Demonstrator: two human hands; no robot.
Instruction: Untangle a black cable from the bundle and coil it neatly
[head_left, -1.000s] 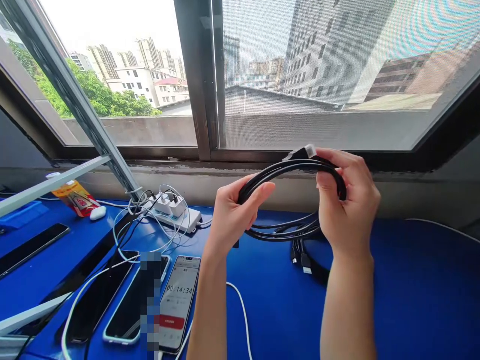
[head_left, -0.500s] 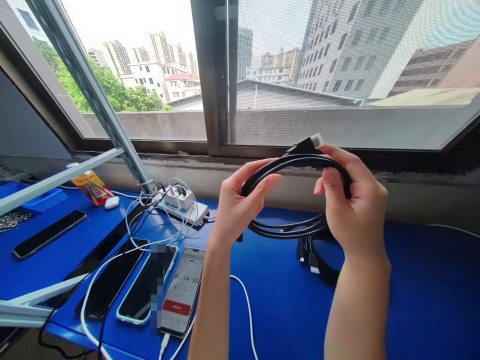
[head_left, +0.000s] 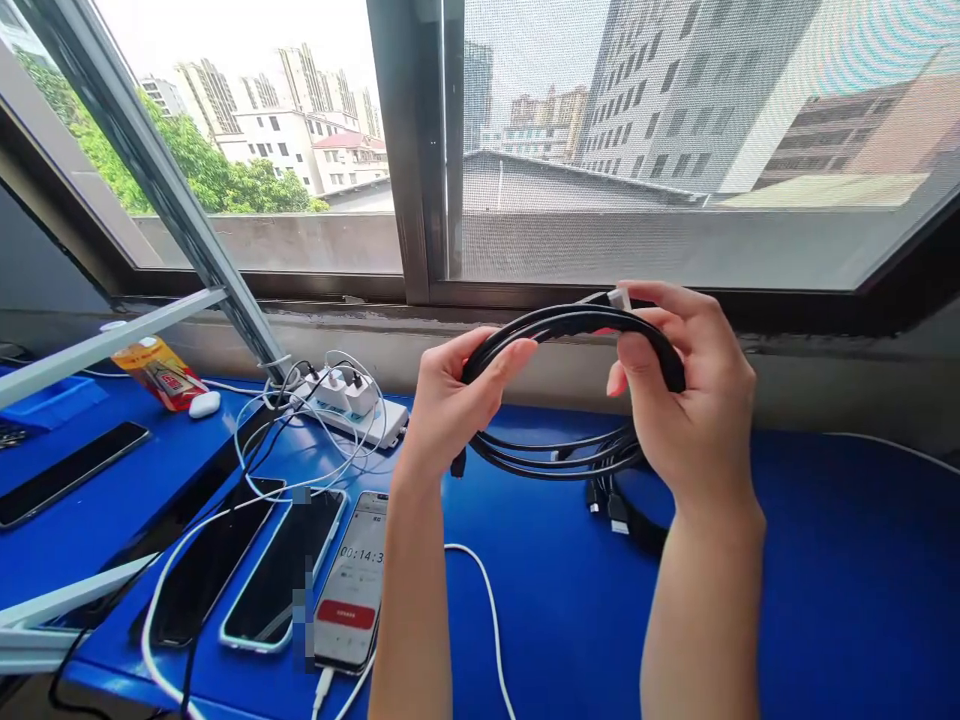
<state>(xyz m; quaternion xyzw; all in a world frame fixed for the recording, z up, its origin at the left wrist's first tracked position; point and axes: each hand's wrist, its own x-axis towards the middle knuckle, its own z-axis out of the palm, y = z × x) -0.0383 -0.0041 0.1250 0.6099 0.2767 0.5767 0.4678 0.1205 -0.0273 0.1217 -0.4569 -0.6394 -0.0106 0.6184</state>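
Note:
A coiled black cable [head_left: 564, 325] is held up above the blue table [head_left: 840, 590], in front of the window. My left hand [head_left: 448, 405] pinches the left side of the coil. My right hand [head_left: 694, 400] wraps round the right side, and a light-tipped plug [head_left: 616, 297] pokes out at its fingertips. The lower loops [head_left: 559, 455] hang between my wrists. More black plugs [head_left: 609, 505] lie on the table just below.
Three phones [head_left: 281, 570] lie at the lower left, one showing a timer [head_left: 358, 590]. A white power strip [head_left: 352, 408] with chargers and tangled white wires sits near the sill. Another phone [head_left: 64, 485], an orange packet [head_left: 159, 372] and slanted metal bars [head_left: 112, 340] are at far left.
The plug end has dropped lower into my right hand's fingers, and both hands with the coil have shifted slightly left. The timer phone sits lower in view as the camera moved.

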